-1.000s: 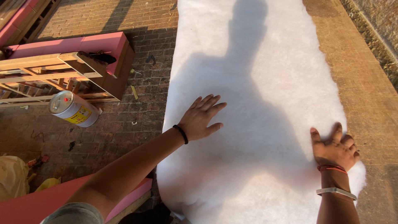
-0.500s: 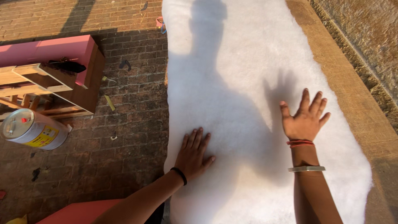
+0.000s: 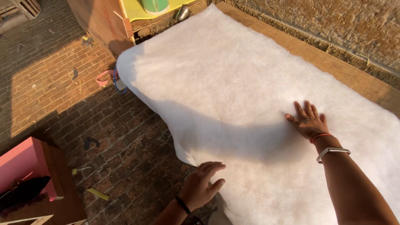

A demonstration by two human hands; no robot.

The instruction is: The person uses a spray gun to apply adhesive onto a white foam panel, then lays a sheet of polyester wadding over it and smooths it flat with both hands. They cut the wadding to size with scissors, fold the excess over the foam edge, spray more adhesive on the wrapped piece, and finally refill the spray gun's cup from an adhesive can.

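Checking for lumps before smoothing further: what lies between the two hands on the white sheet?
In the head view, only bare white batting sheet, partly shadowed, lies between the left hand and right hand; nothing rests there.

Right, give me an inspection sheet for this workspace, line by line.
Surface: brick floor, part sunlit, part in shadow.
Job's things: white batting spread flat, its left edge wavy and overhanging the bricks.
Clutter: small scraps on the bricks; pink loop by the batting's far corner.
Grips: left hand flat on the batting's near edge, black band at the wrist; right hand flat on the batting, fingers spread, red and silver bands at the wrist. Neither holds anything.
Cables: blue cord beside the pink loop.
Surroundings: pink box at lower left, wooden cabinet beyond the batting, rough wall on the right.
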